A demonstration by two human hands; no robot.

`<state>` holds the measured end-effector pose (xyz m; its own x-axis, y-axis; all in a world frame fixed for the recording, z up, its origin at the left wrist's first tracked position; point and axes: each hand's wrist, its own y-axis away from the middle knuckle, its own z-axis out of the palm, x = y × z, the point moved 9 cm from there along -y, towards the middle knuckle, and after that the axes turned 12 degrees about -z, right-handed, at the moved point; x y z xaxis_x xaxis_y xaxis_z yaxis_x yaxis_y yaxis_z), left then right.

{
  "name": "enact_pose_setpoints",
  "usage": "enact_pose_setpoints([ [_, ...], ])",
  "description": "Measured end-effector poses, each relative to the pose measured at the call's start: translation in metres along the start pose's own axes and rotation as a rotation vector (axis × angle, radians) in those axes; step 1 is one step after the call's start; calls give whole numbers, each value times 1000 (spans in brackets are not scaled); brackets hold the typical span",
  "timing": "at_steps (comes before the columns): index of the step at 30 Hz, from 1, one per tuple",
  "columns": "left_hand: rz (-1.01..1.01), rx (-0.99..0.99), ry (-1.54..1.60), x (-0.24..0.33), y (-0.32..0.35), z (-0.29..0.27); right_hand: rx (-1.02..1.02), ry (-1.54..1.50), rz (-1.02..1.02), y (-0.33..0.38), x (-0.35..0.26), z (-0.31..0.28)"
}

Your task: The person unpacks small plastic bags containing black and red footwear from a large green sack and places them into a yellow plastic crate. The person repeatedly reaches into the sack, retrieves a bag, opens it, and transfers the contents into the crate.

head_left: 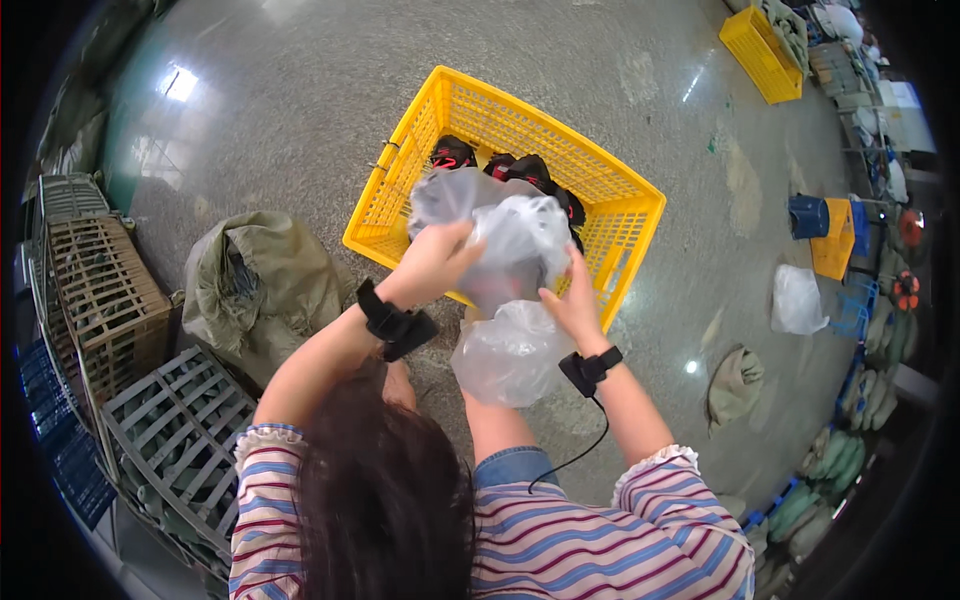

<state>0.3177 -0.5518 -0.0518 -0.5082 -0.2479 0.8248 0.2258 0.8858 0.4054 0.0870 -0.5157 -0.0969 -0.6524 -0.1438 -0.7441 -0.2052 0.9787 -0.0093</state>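
My left hand [438, 262] is closed on the near left side of a clear plastic bag [520, 232], its fingertips slightly blurred. At the bag's right edge, my right hand [577, 300] grips the film between thumb and fingers. Something dark and reddish shows dimly through the bag, too hazy to name. The bag's lower part, or a second bag [512, 352], hangs over my knees; I cannot tell which. Beneath and beyond my hands stands a yellow plastic basket [625, 205]. Several black items with red markings [530, 170] lie in it, partly covered by the film.
A bulging olive sack [255, 280] stands left of my legs, beside slatted crates [185, 440]. At the far right are another yellow basket [762, 55], a blue bucket [808, 216], a white plastic bag [797, 300] and a small sack [736, 385]. Filled sacks line the right edge.
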Motion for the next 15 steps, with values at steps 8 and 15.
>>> enact_pose_setpoints([
  [8, 633, -88, 98, 170, 85, 36, 162, -678, 100, -11, -46, 38],
  [15, -340, 587, 663, -201, 48, -66, 18, -1009, 1, -55, -157, -2],
])
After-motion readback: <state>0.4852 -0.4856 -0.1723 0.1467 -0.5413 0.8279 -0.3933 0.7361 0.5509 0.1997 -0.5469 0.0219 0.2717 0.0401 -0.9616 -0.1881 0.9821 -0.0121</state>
